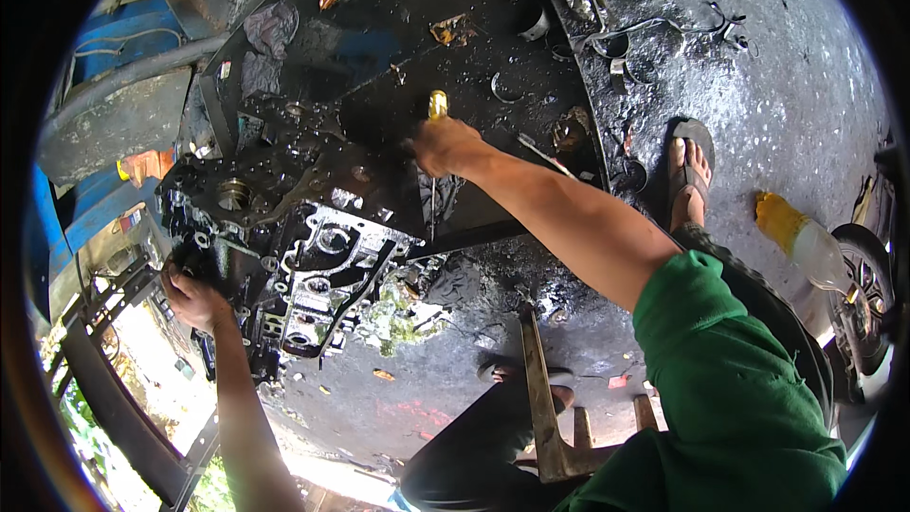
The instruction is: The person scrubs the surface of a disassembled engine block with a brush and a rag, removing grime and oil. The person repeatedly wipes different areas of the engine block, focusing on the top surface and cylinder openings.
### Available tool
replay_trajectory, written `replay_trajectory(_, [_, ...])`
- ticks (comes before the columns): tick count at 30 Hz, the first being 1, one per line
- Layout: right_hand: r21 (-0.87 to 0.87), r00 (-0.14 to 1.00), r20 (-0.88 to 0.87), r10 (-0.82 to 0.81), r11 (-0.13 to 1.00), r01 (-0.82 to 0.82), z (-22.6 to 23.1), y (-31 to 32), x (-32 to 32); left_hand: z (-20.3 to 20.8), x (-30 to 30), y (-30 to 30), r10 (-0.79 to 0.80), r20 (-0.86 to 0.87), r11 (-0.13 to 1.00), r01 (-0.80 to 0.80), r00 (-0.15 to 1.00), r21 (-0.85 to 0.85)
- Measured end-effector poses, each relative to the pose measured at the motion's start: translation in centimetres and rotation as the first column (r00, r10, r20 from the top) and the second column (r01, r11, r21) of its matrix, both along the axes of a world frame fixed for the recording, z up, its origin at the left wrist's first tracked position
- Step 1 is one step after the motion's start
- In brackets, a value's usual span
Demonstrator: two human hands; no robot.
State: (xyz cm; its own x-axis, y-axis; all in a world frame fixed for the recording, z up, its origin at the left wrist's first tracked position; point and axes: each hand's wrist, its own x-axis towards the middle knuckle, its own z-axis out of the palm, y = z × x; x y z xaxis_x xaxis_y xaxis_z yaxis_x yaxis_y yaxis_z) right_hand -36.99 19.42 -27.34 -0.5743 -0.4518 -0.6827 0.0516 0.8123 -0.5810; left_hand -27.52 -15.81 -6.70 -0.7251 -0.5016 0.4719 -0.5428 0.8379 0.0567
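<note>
My right hand [444,146] is closed around a screwdriver with a yellow handle [437,104]. The handle end sticks out above my fist, and a thin shaft shows below it, over the dark tray. To the left lies an oily engine block [332,239], its machined face with round bores turned up. My left hand [196,301] grips the near left side of this block, with the fingertips partly hidden against the dark metal.
The black oily tray [379,0] holds curved bearing shells [507,87], dark rags [272,28] and a thin tool [545,154]. A wooden stool [538,389] stands near my legs. At right, a bottle of yellow liquid [779,218] lies by a wheel [858,275].
</note>
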Motion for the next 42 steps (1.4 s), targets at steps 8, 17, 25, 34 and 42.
replay_trajectory(8, [-0.177,0.949,0.202,-0.241,0.944,0.277,5.6,6.8,8.3,-0.1,0.4,-0.4,-0.002,-0.028,1.0,0.002,1.0,0.008])
replay_trajectory(17, [-0.182,0.992,-0.125,0.007,0.983,-0.03,1.5,2.3,3.1,0.1,0.2,0.0,0.031,-0.031,0.998,-0.029,0.999,0.063])
replay_trajectory(25, [-0.044,0.735,-0.493,0.465,0.83,-0.556,0.1,0.0,-2.8,-0.2,0.2,0.0,-0.043,-0.052,0.999,0.041,0.998,-0.031])
replay_trajectory(34, [0.025,0.778,-0.415,0.471,0.861,-0.508,1.6,-1.8,-2.5,0.5,-0.8,3.2,-0.031,-0.053,1.0,0.031,0.998,0.001])
replay_trajectory(42, [0.014,0.718,-0.506,0.479,0.836,-0.548,3.2,6.7,0.9,0.9,-1.0,5.7,-0.066,-0.095,0.995,0.072,0.993,0.072])
